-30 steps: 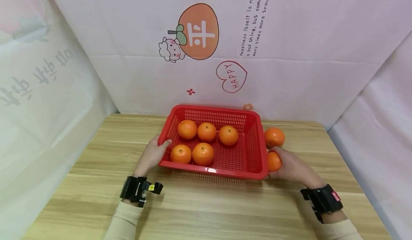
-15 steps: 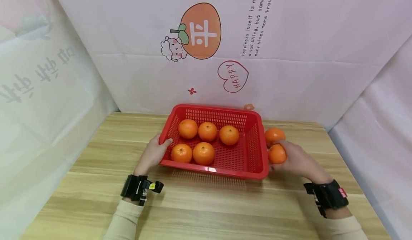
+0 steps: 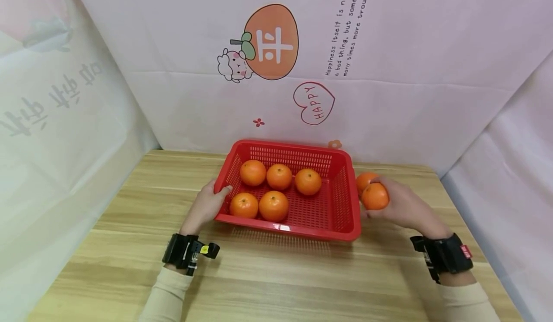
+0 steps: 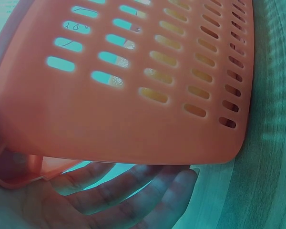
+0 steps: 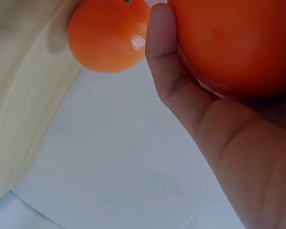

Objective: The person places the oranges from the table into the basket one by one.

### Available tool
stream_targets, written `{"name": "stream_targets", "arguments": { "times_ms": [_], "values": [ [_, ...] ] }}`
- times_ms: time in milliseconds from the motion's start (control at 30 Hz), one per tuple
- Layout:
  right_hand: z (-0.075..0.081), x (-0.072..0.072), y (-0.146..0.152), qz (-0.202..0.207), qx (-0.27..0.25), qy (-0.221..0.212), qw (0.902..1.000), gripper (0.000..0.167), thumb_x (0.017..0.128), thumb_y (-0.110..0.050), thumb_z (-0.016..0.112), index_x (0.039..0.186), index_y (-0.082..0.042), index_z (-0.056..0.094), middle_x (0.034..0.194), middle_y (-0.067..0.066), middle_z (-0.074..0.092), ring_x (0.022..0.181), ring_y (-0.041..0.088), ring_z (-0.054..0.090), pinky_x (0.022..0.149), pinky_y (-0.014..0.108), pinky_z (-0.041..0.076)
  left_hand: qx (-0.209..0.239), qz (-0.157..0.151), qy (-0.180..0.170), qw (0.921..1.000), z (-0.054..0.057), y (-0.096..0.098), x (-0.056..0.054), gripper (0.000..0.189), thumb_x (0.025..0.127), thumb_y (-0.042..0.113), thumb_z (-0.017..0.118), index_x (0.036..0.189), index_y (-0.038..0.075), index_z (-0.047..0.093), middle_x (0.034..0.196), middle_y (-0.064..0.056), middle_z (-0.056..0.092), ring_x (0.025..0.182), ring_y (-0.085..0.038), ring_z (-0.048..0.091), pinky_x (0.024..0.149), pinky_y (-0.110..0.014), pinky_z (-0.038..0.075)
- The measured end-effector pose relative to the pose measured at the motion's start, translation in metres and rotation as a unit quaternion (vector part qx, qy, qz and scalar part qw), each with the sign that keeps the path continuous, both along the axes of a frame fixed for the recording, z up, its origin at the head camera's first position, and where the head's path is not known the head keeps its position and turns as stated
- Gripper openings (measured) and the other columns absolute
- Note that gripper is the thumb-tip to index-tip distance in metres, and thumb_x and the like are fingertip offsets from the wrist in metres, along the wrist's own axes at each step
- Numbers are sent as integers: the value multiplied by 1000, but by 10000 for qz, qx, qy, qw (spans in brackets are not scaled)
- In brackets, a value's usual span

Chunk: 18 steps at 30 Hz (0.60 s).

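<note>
A red slotted plastic basket (image 3: 289,232) stands on the table with several oranges in it, one of them an orange (image 3: 273,206) near its front side. My left hand (image 3: 206,206) grips the basket's left rim, thumb over the edge; in the left wrist view its fingers (image 4: 128,191) lie along the outside wall. To the right of the basket, my right hand (image 3: 399,204) holds an orange (image 3: 375,196), with the thumb (image 5: 174,71) against it in the right wrist view. Another orange (image 3: 365,180) sits behind the held one, partly hidden by it.
The wooden table (image 3: 276,279) reaches back to a white printed cloth (image 3: 194,111) hung behind the basket. More cloth (image 3: 510,178) hangs at the right side and at the left.
My right hand has moved the orange up and away from the basket's right side, until it partly covers the orange behind. My left hand and the basket stay in place.
</note>
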State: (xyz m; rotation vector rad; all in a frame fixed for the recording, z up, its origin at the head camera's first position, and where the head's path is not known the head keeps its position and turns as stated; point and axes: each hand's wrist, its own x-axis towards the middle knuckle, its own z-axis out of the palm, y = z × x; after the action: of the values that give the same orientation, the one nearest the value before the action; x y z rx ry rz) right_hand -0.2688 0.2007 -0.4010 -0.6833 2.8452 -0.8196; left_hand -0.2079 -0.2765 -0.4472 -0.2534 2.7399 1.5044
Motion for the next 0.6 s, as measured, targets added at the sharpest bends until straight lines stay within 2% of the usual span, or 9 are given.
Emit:
{"name": "stream_targets", "arguments": {
  "times_ms": [100,367,600],
  "values": [
    [5,2,0,-44,-73,-67,9999,76,76,-40,95,133,-7,56,117,9,68,99,25,63,76,36,54,10,1,-9,10000,0,0,0,44,110,34,51,143,4,54,106,-16,66,88,-22,66,75,-28,51],
    [17,2,-3,-26,-117,75,9999,72,78,-39,93,134,-12,56,118,7,69,100,26,64,77,36,55,86,40,-68,9999,-1,0,0,46,110,34,52,144,5,53,108,-16,67,87,-22,67,75,-28,52],
    [25,2,-11,68,-4,436,9990,70,77,-39,95,129,-12,57,113,7,68,97,25,64,75,35,55,135,7,-59,9999,0,0,0,47,110,34,52,146,4,52,111,-17,68,88,-21,68,74,-27,53]
  ]
}}
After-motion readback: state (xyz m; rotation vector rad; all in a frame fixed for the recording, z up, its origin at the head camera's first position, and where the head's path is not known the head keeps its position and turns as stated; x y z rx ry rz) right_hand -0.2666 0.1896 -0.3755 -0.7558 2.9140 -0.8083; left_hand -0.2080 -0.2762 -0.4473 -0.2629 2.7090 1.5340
